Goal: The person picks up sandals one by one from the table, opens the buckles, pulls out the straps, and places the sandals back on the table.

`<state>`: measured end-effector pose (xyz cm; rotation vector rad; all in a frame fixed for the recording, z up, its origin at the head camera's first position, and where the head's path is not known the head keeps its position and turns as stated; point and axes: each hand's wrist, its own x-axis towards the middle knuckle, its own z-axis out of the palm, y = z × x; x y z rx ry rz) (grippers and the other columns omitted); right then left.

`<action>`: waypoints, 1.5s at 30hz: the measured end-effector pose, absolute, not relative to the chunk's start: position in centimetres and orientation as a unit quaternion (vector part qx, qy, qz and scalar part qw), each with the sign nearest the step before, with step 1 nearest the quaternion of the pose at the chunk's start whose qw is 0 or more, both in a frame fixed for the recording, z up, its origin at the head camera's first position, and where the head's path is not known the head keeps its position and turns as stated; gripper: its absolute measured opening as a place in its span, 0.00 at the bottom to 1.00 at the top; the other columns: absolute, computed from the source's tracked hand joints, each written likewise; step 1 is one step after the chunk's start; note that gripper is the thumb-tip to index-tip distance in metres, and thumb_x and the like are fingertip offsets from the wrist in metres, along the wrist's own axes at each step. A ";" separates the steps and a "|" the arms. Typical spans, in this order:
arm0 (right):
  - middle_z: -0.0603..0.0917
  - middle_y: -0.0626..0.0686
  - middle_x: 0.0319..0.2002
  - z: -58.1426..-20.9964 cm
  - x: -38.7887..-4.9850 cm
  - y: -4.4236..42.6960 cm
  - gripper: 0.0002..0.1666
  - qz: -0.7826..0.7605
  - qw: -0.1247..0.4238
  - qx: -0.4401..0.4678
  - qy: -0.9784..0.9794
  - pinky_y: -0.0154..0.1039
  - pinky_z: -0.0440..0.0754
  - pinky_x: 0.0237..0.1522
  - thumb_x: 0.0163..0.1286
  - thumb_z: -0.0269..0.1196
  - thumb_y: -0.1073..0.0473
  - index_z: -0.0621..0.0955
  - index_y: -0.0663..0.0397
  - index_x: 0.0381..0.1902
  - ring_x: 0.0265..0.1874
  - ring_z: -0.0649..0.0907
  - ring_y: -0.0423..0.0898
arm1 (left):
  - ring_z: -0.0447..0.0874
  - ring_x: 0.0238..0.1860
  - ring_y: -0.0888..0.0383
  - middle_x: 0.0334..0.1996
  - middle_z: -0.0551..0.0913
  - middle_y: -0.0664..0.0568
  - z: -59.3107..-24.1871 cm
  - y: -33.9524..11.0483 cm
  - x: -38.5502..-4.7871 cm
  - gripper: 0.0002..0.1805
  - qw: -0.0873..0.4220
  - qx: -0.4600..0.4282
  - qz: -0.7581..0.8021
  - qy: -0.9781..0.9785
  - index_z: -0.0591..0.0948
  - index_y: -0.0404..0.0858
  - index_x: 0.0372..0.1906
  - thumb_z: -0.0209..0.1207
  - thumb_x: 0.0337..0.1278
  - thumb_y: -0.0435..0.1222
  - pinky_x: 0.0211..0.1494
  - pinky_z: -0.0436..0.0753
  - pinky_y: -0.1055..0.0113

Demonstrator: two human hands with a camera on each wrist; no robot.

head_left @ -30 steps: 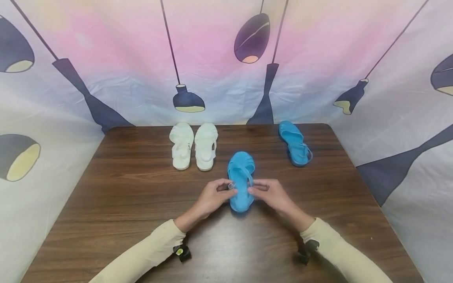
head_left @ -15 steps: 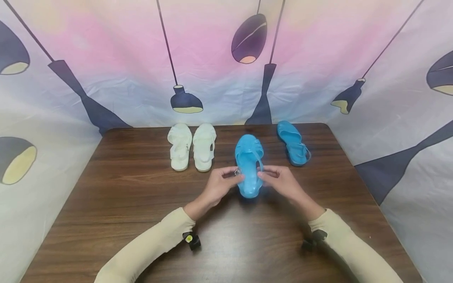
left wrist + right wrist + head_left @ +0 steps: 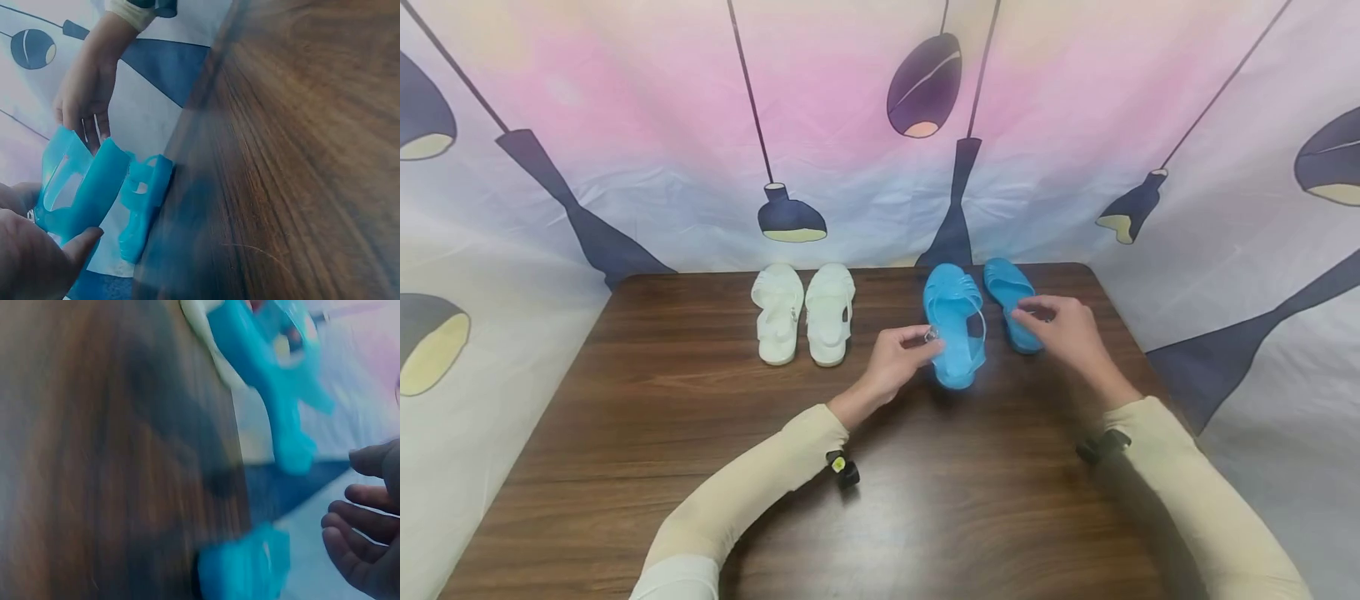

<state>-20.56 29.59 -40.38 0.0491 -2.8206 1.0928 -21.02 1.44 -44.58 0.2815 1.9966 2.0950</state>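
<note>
My left hand [image 3: 891, 363] pinches a blue sandal [image 3: 955, 350] by its left side, near the metal buckle, thumb on the inside. In the left wrist view this sandal [image 3: 103, 181] is tilted and lifted off the table. My right hand [image 3: 1066, 335] hovers over the heel part of a second blue sandal [image 3: 1006, 287], hiding some of it. Its fingers are bent loosely with nothing between them. The right wrist view, blurred, has these fingers [image 3: 356, 525] apart from both blue sandals. The second sandal stands on the table at the back right.
Two white sandals, a left one [image 3: 778, 337] and a right one [image 3: 829, 333], stand side by side at the table's back edge. The brown wooden table [image 3: 715, 433] ends at a printed cloth backdrop [image 3: 685, 167] behind and at the sides.
The blue sandal has moved forward and right, from the middle of the table to beside the second blue sandal. My right hand has let go of it and moved right; my left still holds it.
</note>
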 end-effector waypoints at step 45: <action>0.62 0.65 0.77 -46.2 -26.5 36.5 0.48 0.544 -0.130 -0.119 -0.820 0.57 0.64 0.74 0.75 0.59 0.37 0.61 0.62 0.79 0.75 0.65 0.62 | 0.87 0.54 0.48 0.57 0.83 0.37 -49.2 6.4 -28.2 0.24 0.122 0.086 0.729 0.668 0.79 0.26 0.61 0.67 0.65 0.33 0.55 0.85 0.57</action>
